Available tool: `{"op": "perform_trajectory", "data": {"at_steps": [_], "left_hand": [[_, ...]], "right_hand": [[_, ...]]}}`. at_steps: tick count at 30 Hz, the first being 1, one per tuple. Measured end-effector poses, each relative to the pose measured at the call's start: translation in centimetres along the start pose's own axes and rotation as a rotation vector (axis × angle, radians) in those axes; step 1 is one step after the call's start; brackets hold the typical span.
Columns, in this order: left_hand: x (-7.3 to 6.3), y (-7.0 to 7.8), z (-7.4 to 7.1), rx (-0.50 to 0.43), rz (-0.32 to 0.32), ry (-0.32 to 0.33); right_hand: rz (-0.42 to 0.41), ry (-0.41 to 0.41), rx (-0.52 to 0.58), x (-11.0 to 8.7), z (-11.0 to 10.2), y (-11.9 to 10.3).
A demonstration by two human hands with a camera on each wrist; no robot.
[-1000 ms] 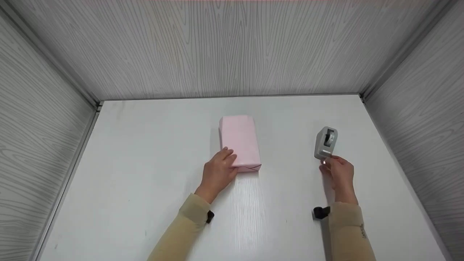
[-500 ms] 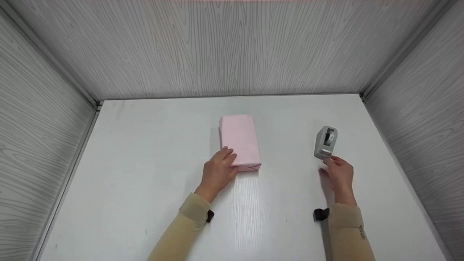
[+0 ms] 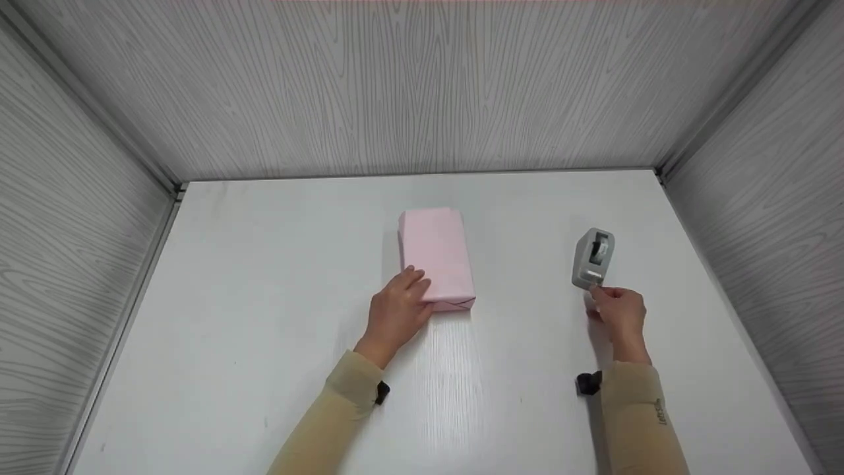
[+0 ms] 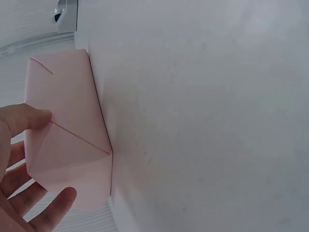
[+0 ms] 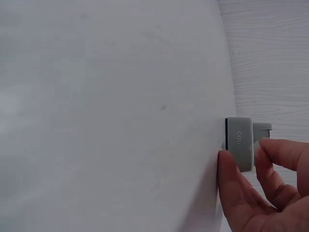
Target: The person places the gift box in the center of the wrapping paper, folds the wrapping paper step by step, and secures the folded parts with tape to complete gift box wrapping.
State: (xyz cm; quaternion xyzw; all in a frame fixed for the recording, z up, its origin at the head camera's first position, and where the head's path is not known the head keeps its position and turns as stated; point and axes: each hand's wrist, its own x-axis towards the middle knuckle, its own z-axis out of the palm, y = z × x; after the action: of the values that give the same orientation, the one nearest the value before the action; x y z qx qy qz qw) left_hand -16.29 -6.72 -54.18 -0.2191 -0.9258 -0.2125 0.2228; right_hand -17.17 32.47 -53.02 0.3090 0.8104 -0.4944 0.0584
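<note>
My box (image 3: 436,254): plain pale pink
My tape dispenser (image 5: 240,145): grey, pale lettering
My sleeves (image 3: 330,412): tan, dark lettering on the right one
My table (image 3: 264,277): white
Walls (image 3: 422,92) around me: grey wood grain

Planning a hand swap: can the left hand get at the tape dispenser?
Probably not: the left hand grips the pink package, and the right hand is at the tape dispenser.

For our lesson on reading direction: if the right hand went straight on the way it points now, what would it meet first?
Most likely the grey tape dispenser, just ahead of the right hand; whether they touch is unclear.
</note>
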Motion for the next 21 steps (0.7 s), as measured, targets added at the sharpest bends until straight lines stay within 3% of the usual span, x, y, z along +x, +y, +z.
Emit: {"op": "perform_trajectory", "data": {"at_steps": [9,21], "left_hand": [[0.01,-0.02,0.02,0.017,-0.002,-0.012],[-0.02,-0.02,0.04,0.01,-0.008,-0.013]], "right_hand": [[-0.104,0.056,-0.196,0.5,0.0,-0.69],[-0.068,0.022,-0.199,0.59,-0.35,-0.64]]}}
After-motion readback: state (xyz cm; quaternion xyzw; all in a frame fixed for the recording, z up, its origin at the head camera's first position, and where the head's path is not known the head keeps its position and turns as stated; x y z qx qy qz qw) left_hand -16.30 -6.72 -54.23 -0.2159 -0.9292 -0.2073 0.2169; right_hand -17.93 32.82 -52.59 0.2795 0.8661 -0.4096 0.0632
